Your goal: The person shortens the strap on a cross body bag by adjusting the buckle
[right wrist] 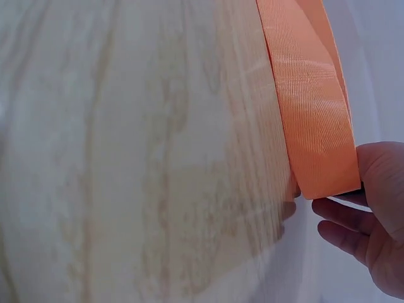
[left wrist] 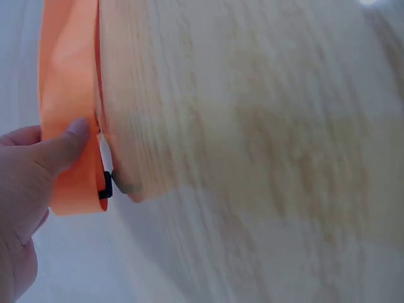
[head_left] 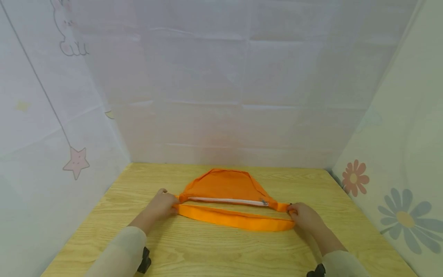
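Observation:
An orange waist bag (head_left: 225, 184) lies on the table, its curved edge away from me and its white zipper (head_left: 228, 201) facing the near side. The bag's orange strap (head_left: 238, 221) stretches across in front of it. My left hand (head_left: 160, 207) pinches the strap at the left end, thumb on top; a small black buckle piece (left wrist: 106, 185) shows by the strap's edge in the left wrist view. At the right end my right hand (head_left: 306, 218) grips the strap loop; in the right wrist view the strap (right wrist: 309, 113) partly hides the fingertips.
The light wood-grain table (head_left: 221, 254) meets a pale sheet wall (head_left: 225, 127) at the back. Patterned side sheets stand left and right, with a pink star (head_left: 77, 163) and printed flowers (head_left: 405, 219).

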Motion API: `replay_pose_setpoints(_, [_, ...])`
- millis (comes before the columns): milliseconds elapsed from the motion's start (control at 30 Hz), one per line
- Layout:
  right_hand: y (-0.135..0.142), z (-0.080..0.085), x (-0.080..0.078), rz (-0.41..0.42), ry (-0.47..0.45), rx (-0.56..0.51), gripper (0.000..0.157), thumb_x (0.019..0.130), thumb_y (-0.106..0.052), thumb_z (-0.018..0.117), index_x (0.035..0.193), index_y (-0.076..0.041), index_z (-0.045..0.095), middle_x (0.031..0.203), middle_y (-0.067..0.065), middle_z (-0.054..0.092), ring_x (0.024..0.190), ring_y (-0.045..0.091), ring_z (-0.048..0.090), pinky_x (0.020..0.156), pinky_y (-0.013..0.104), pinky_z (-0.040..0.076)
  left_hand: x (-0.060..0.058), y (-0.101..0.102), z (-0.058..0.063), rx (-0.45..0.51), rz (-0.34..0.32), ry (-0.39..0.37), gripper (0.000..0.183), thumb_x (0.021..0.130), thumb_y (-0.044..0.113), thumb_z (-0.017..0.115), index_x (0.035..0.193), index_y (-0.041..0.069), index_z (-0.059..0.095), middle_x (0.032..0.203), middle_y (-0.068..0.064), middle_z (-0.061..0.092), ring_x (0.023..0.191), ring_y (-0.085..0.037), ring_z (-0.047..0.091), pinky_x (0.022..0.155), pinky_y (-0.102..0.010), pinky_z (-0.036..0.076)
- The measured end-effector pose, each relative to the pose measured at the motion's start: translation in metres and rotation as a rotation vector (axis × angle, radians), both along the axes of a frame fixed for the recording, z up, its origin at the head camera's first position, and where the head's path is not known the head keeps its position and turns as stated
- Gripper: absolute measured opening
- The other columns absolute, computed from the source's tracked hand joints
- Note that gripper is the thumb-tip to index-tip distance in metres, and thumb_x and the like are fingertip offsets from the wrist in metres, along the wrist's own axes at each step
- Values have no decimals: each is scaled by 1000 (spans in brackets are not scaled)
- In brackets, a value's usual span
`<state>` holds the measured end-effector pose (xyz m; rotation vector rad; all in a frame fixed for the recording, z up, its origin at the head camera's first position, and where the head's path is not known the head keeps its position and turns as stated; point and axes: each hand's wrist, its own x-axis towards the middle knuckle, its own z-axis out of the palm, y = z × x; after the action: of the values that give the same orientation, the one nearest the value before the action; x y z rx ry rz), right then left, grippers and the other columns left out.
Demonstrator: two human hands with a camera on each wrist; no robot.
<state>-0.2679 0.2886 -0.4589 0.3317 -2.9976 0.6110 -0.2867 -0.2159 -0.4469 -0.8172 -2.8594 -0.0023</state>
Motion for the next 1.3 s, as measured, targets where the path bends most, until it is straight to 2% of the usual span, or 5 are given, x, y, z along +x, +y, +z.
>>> replay_pose_setpoints(133, [1,0,-3,-8,15,1,23,90,-5,56,105,3,71,114,26,66,108,43,61,92,56,48,-1,-4,-3,45,-39,72,12,80,25,77,79,20,66,76,3,70,71,-15,62,87,-46,41])
replay_pose_setpoints(333, [2,0,-7,-44,-9,11,23,93,-11,53,101,3,69,104,24,66,96,39,62,84,53,50,-1,-8,-4,79,9,-8,8,87,14,72,81,16,66,85,-2,72,86,-23,66,101,-55,39])
replay_pose_setpoints(567, [9,0,-4,-9,-137,-46,69,86,-50,70,123,6,58,124,25,60,110,40,59,92,56,48,-3,-12,-4,153,35,-82,15,92,8,65,80,14,59,85,-3,68,92,-29,64,101,-54,41])
replay_pose_setpoints(967, [14,-10,-9,78,48,72,40,94,-38,62,108,-2,71,105,13,58,92,30,57,81,50,50,-1,-11,-6,262,106,-215,24,102,24,52,86,11,65,97,-7,68,121,-41,54,114,-67,19])
replay_pose_setpoints(1300, [10,-13,-8,97,256,296,23,93,-29,65,92,-8,74,96,6,55,86,25,49,74,43,46,-4,-6,-15,185,98,-112,19,99,16,55,89,7,68,93,-9,69,109,-35,61,115,-61,25])
